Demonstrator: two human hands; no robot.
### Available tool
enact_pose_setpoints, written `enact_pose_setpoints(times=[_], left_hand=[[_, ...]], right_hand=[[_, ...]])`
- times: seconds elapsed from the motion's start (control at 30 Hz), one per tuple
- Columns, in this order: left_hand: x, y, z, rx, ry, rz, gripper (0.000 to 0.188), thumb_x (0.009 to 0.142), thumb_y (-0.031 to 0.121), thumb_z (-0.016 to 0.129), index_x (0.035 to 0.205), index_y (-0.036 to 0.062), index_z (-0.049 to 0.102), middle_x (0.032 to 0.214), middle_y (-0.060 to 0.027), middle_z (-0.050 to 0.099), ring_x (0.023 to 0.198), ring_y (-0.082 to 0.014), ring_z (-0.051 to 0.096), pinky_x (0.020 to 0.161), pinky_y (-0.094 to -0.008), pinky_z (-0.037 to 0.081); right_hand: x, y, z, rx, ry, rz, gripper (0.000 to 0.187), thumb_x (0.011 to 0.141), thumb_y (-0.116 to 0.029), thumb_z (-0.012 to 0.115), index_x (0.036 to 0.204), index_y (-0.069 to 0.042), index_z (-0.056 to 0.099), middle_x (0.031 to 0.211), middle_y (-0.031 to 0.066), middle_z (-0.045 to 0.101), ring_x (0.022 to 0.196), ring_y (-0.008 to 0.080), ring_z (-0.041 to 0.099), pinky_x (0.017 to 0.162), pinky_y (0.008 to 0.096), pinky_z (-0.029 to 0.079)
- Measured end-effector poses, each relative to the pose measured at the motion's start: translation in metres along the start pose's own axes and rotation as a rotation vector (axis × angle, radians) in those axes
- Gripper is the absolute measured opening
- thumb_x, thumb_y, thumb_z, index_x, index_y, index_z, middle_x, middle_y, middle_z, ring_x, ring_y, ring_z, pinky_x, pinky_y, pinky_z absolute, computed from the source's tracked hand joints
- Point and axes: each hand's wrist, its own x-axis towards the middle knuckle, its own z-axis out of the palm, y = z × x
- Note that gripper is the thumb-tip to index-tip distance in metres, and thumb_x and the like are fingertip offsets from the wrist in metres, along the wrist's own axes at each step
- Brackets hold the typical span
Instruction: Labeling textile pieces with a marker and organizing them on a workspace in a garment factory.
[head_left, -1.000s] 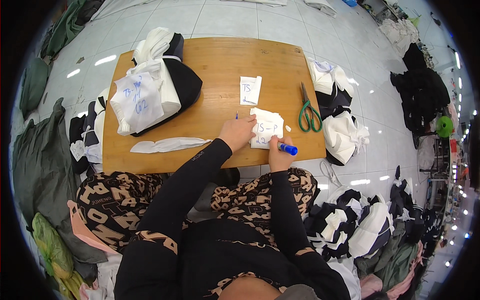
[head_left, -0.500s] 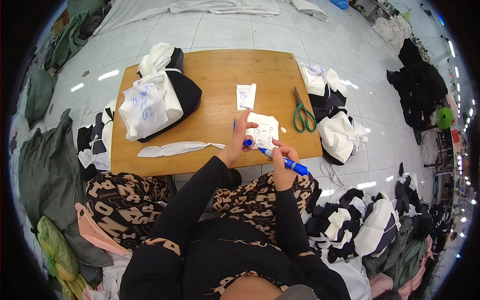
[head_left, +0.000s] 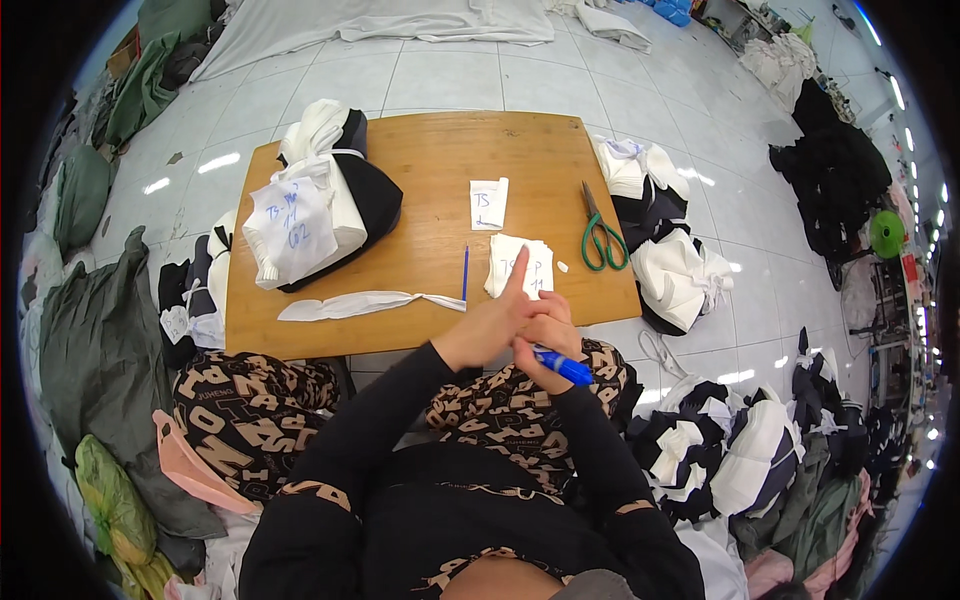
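My right hand [head_left: 548, 338] is closed round a thick blue marker [head_left: 563, 365], its blue end pointing down to the right. Against it presses my left hand [head_left: 492, 325], index finger stretched out and the other fingers curled at the marker's front end. The blue marker cap that the left hand held is hidden between the hands. Just beyond them lies a stack of white paper slips [head_left: 520, 262] with blue handwriting, partly covered by the left index finger. Farther up sits a smaller written slip [head_left: 488, 204]. A slim blue pen [head_left: 465, 272] lies left of the stack.
Green-handled scissors [head_left: 604, 240] lie at the right of the wooden table [head_left: 430, 150]. At the left stands a tied black-and-white fabric bundle [head_left: 325, 205] with a written label; a white cloth strip [head_left: 365, 303] lies near the front edge. More bundles [head_left: 680, 275] stand on the floor.
My left hand has moved right and down to meet my right hand, which has shifted slightly left and down with the marker. The blue cap has gone out of sight between them.
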Motion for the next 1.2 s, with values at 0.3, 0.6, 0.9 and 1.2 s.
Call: enact_pose_setpoints(times=[0.3, 0.6, 0.9, 1.2], left_hand=[[0.008, -0.047, 0.033, 0.190, 0.408, 0.245, 0.089, 0.089, 0.049, 0.052, 0.146, 0.0000, 0.003, 0.119, -0.0212, 0.043, 0.094, -0.0294, 0.060, 0.078, -0.0322, 0.047], [-0.011, -0.062, -0.081, 0.973, 0.582, -0.209, 0.041, 0.073, 0.027, 0.073, 0.106, 0.0041, 0.062, 0.102, -0.0138, 0.060, 0.094, -0.0342, 0.055, 0.080, -0.0407, 0.047], [-0.037, -0.120, -0.090, 1.187, 0.642, 0.131, 0.019, 0.075, 0.017, 0.070, 0.088, 0.0070, 0.060, 0.091, -0.0095, 0.060, 0.089, -0.0318, 0.056, 0.072, -0.0445, 0.045], [0.001, -0.028, -0.029, 0.306, 0.528, 0.132, 0.010, 0.085, 0.008, 0.063, 0.088, -0.0010, 0.064, 0.068, -0.0031, 0.061, 0.062, -0.0105, 0.058, 0.058, -0.0234, 0.046]], right_hand=[[-0.020, 0.034, 0.045, 0.797, 0.524, 0.982, 0.022, 0.091, -0.024, 0.056, 0.078, -0.008, 0.048, 0.078, 0.0062, 0.059, 0.075, 0.0133, 0.058, 0.066, 0.0267, 0.045], [-0.007, 0.150, -0.042, -0.770, 0.019, 0.723, 0.036, 0.083, -0.038, 0.063, 0.095, -0.006, 0.050, 0.080, 0.0177, 0.063, 0.072, 0.0384, 0.061, 0.062, 0.0453, 0.048], [-0.005, 0.139, -0.023, -0.810, 0.231, 0.469, 0.027, 0.077, -0.025, 0.071, 0.090, -0.005, 0.059, 0.085, 0.0122, 0.058, 0.081, 0.0298, 0.057, 0.069, 0.0415, 0.046], [0.020, 0.006, 0.074, 1.262, 0.469, 1.020, 0.030, 0.096, -0.028, 0.050, 0.112, -0.004, 0.060, 0.101, 0.0040, 0.063, 0.093, 0.0113, 0.058, 0.080, 0.0262, 0.045]])
